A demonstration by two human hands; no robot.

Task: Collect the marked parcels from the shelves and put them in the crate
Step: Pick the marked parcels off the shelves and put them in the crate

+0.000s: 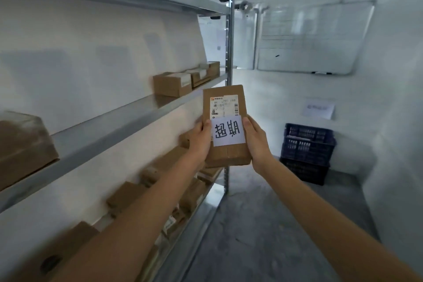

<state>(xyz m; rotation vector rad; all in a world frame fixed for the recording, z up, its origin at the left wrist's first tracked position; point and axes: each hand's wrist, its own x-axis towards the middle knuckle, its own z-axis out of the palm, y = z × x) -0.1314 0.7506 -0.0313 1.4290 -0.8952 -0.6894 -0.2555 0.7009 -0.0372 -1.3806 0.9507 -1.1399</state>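
Both hands up in front, holding one flat brown parcel [225, 126] upright in the air, clear of the shelving.

Left hand [199, 138] grips the parcel's left edge, thumb laid over the front face, fingers curled round behind. Right hand [256, 142] grips the right edge the same way, thumb on the front, fingers wrapped behind and out of sight.

Parcel carries a printed shipping label [224, 105] on its upper half, barcode at the label's right side. Below it a white paper slip [228, 132] with two handwritten characters, reading upside down from this view. The slip sits between the two thumbs.

Metal shelf unit [128, 110] runs along the left. Middle shelf: a few cardboard boxes [172, 84] grouped at the far end, one larger box [23, 146] near the camera, blurred. Lower shelf: several more small parcels [192, 194], partly hidden behind the left forearm.

Dark blue plastic crate [307, 144] on the floor against the far wall, right of the parcel and well apart from it. It appears stacked on a second crate. White sheet of paper [318, 110] on the wall above it, text unreadable. Whiteboard [315, 36] on the far wall.
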